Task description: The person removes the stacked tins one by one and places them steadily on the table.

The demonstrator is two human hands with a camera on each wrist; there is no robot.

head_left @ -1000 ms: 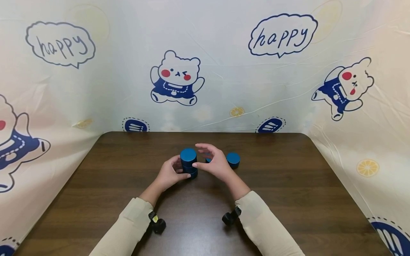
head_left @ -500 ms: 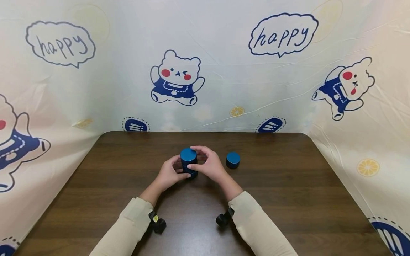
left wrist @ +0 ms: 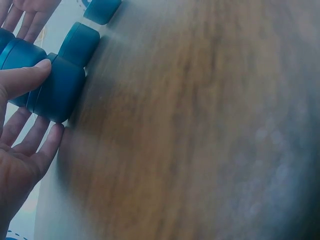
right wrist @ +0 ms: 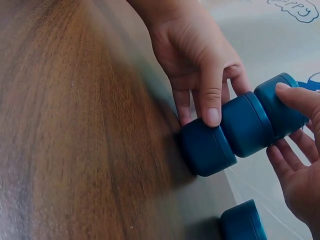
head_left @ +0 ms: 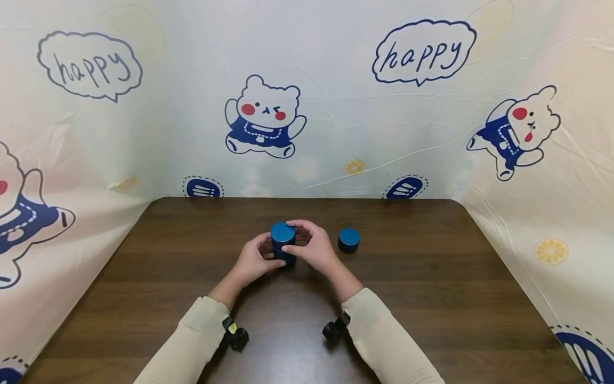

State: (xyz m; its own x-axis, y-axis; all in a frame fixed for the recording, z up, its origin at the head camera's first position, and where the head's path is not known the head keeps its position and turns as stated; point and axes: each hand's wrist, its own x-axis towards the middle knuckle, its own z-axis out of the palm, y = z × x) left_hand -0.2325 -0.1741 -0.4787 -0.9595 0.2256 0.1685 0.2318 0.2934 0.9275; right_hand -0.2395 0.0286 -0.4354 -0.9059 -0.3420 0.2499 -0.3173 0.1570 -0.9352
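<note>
Around me hangs the cartoon-bear backdrop, and below it lies the dark wooden table. Near its middle stands the stack of blue round tins, three of them upright, one atop another. Right of the stack, apart from it, sits a single blue tin. In the left wrist view what may be one more blue tin lies just behind the stack. My left hand curls round the lower tins, thumb pressed to the side. My right hand pinches the top tin, thumb in front, fingers behind. The tins look hard, smooth and light, so I judge they slide easily on each other; the stack seems tippy. Gripping the curved sides, low on each tin, should keep them aligned.
</note>
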